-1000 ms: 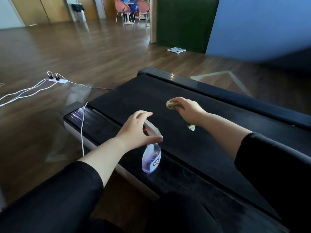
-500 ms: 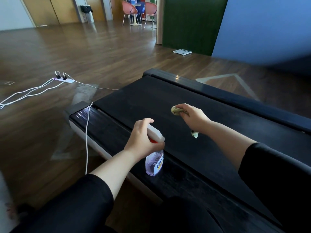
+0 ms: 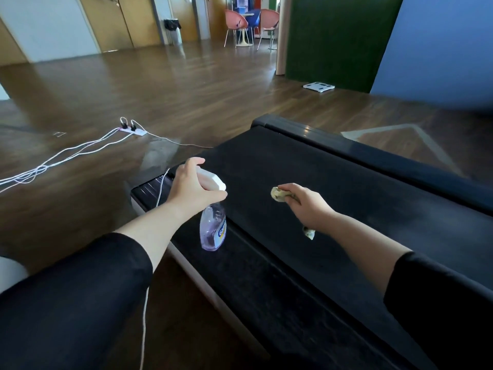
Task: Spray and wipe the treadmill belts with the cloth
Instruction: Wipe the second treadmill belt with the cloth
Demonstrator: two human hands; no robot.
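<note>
A black treadmill belt (image 3: 306, 182) runs from the lower right toward the middle of the view. My left hand (image 3: 190, 186) grips the white trigger head of a clear spray bottle (image 3: 213, 228), which hangs above the belt's left side rail. My right hand (image 3: 306, 206) holds a crumpled yellowish cloth (image 3: 278, 194) a little above the belt; one corner of the cloth pokes out below my wrist.
A white power strip (image 3: 133, 130) with white cables lies on the wooden floor to the left, and one cable (image 3: 160, 193) runs to the treadmill's end. A white scale (image 3: 318, 86) sits by the green wall. Pink chairs (image 3: 234, 24) stand far back.
My left hand closed round the bottle's trigger head and lifted the bottle off the rail. My right hand with the cloth stayed over the belt. The view tilted up.
</note>
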